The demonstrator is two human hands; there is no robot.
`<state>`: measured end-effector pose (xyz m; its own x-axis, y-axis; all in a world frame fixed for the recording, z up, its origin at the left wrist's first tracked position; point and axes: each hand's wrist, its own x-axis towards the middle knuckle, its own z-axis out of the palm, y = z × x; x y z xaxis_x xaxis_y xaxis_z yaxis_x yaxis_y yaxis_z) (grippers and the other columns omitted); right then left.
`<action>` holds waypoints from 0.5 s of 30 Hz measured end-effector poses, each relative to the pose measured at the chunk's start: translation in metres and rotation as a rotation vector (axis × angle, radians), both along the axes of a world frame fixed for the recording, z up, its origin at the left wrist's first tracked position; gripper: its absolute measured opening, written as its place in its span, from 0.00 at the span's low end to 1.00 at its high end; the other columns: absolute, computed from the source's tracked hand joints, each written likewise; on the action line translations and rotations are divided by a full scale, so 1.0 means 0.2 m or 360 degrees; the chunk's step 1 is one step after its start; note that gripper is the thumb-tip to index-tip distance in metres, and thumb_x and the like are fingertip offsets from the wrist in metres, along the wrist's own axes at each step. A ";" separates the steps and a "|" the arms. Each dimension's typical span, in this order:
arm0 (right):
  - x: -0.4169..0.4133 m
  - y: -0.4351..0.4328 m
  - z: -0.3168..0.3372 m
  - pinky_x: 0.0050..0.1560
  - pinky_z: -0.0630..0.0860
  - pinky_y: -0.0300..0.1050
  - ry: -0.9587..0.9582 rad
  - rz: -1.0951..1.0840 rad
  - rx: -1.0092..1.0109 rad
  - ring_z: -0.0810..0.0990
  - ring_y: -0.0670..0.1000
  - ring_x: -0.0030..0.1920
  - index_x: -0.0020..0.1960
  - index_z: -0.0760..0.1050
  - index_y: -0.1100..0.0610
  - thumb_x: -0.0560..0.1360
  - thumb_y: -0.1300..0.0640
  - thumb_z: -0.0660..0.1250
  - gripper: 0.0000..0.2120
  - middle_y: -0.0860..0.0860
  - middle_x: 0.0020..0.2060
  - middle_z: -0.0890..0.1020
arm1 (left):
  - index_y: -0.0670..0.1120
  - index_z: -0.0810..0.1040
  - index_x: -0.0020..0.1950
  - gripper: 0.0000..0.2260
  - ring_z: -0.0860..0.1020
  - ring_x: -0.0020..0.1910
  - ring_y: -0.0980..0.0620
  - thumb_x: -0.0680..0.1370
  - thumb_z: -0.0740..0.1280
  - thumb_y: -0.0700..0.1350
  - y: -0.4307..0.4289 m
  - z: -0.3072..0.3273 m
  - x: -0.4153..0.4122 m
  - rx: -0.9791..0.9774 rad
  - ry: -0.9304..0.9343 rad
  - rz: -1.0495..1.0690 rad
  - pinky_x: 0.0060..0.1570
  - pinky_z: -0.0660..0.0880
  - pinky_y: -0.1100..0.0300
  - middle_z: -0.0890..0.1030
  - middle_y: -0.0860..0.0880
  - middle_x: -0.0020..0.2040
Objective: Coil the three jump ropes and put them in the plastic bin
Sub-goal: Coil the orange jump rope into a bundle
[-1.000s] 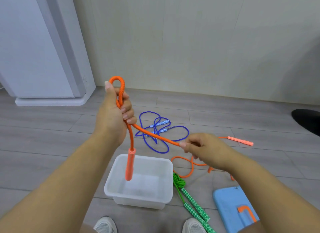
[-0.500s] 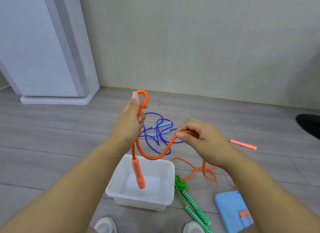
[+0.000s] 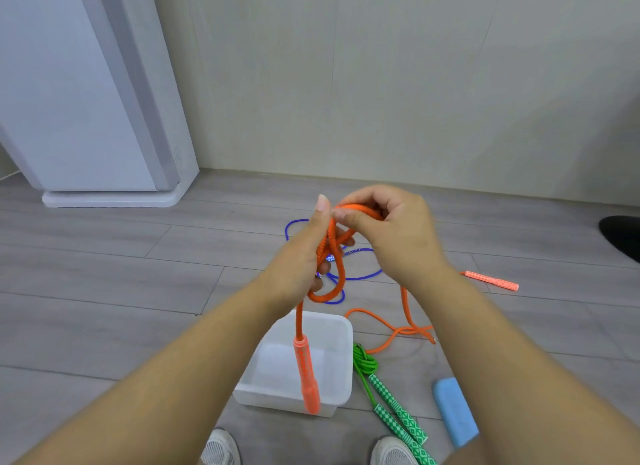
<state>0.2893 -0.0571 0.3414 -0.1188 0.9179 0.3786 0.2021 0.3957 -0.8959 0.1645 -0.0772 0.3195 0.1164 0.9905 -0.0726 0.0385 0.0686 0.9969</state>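
My left hand grips loops of the orange rope; one handle hangs above the plastic bin on the floor. My right hand pinches the top bend, I think touching the left thumb. The blue rope lies beyond my hands, and the green rope just right of the bin.

**What we find on the floor**

We look down on a grey plank floor. Taking the white plastic bin as our clock centre, the green jump rope lies just beside it at four o'clock. Slack of the orange jump rope sprawls at two, its far handle well beyond. The blue jump rope lies at one, a pale blue pad at four, two white shoes at six, and a white appliance at ten.
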 end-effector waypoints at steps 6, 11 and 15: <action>0.02 0.04 -0.02 0.37 0.71 0.28 -0.0101 -0.0216 0.0072 0.75 0.38 0.34 0.37 0.79 0.47 0.67 0.57 0.75 0.06 0.49 0.41 0.77 | 0.45 0.76 0.45 0.07 0.67 0.33 0.55 0.79 0.60 0.44 0.01 -0.01 -0.04 0.0039 0.0002 -0.0169 0.29 0.60 0.64 0.83 0.49 0.35; 0.06 0.06 -0.03 0.36 0.71 0.31 -0.0002 -0.0101 -0.0030 0.74 0.42 0.33 0.42 0.76 0.50 0.70 0.60 0.72 0.08 0.47 0.35 0.77 | 0.42 0.78 0.46 0.10 0.74 0.30 0.60 0.81 0.58 0.41 0.01 -0.02 -0.05 0.0189 0.0199 -0.0115 0.32 0.69 0.68 0.75 0.54 0.25; 0.12 0.06 -0.04 0.31 0.73 0.34 -0.0066 0.0040 -0.0117 0.76 0.41 0.29 0.41 0.76 0.52 0.73 0.64 0.68 0.08 0.49 0.33 0.79 | 0.44 0.75 0.43 0.11 0.73 0.26 0.54 0.81 0.56 0.42 0.03 -0.01 -0.09 0.0152 -0.0021 0.0012 0.37 0.77 0.58 0.68 0.54 0.23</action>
<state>0.3123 -0.0455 0.3331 -0.1567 0.9396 0.3044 0.2306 0.3345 -0.9137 0.1472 -0.0714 0.3168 0.1092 0.9937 0.0235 0.0252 -0.0264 0.9993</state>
